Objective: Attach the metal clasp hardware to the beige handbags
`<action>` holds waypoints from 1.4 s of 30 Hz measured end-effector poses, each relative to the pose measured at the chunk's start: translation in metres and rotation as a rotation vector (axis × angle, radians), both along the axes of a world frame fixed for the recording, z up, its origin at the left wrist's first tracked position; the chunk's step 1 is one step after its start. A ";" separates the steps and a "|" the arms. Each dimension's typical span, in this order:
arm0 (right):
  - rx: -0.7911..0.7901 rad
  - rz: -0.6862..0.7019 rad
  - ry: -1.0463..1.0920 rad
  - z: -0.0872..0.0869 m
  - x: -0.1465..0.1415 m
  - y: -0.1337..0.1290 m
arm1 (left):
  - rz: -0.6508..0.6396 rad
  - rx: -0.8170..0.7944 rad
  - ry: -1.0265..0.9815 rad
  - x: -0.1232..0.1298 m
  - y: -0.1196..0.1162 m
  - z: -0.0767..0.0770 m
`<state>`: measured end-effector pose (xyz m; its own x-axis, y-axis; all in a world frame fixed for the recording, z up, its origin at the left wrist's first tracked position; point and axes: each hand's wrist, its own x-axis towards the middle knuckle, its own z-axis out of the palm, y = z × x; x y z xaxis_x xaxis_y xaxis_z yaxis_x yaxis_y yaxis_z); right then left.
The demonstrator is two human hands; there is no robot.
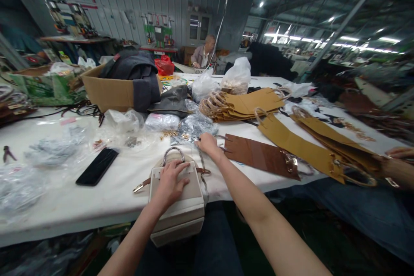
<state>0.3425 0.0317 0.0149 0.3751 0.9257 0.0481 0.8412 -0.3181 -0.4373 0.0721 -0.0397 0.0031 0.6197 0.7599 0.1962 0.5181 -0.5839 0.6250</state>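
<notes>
My left hand [173, 182] lies with fingers spread on top of a cream handbag [190, 189]. The bag sits at the table's near edge, its lower part overhanging. It has a ring-shaped handle [174, 150] and a brown strap [203, 171] with a metal end showing at its left. Farther forward, my right hand [207, 144] is closed at the edge of a clear plastic bag of small dark parts [197, 124]. Whatever its fingertips pinch is too small to make out. Small gold-coloured metal pieces [170, 134] lie left of that plastic bag.
A black phone [97, 167] and pliers [8, 153] lie at left. Brown panel [258, 155] and mustard panels [297, 142] spread rightward. Behind stands a cardboard box [111, 90] with dark fabric. Another person's hand [400, 152] is at far right; a person [203, 54] sits beyond the table.
</notes>
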 end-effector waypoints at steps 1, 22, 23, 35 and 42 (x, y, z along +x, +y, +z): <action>-0.001 -0.016 0.004 -0.003 -0.002 0.002 | -0.001 0.005 -0.003 0.000 -0.001 0.000; 0.194 0.062 0.343 -0.014 0.020 0.005 | 0.052 0.032 0.007 0.004 -0.007 -0.005; 0.199 0.059 0.360 -0.015 0.022 0.005 | 0.053 0.030 0.014 0.005 -0.007 -0.004; 0.255 0.103 0.504 -0.020 0.035 0.000 | 0.061 0.030 0.019 0.005 -0.007 -0.003; 0.295 0.051 0.565 -0.030 0.039 0.000 | 0.062 0.024 0.037 0.005 -0.008 -0.001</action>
